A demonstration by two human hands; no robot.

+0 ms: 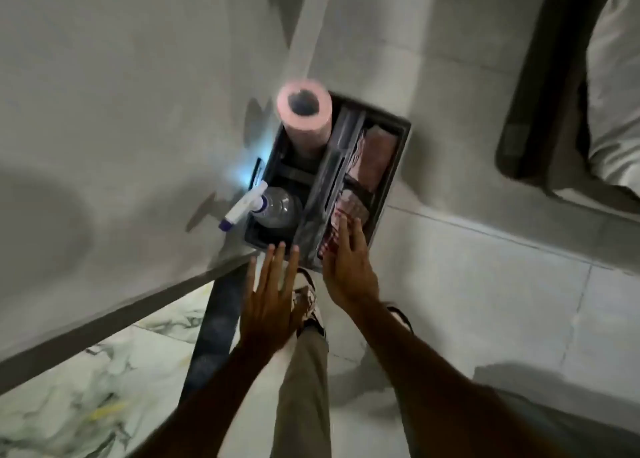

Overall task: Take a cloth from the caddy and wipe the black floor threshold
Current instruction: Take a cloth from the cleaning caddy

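A dark grey caddy (398,167) stands on the floor against the wall. Its right compartment holds folded reddish cloths (379,149). My right hand (346,263) reaches into the near end of that compartment, with flat fingers resting on a reddish patterned cloth (346,205); no grip is visible. My left hand (273,295) hovers open just in front of the caddy's near edge, fingers spread, holding nothing. The black floor threshold (218,322) runs under my left arm, between marbled tiles and plain tiles.
The caddy's left side holds a pink paper roll (304,115) and a clear spray bottle (273,205) with a white trigger. My shoe (308,305) and beige trouser leg are below. A white wall stands left; a dark-framed bed (540,87) sits upper right.
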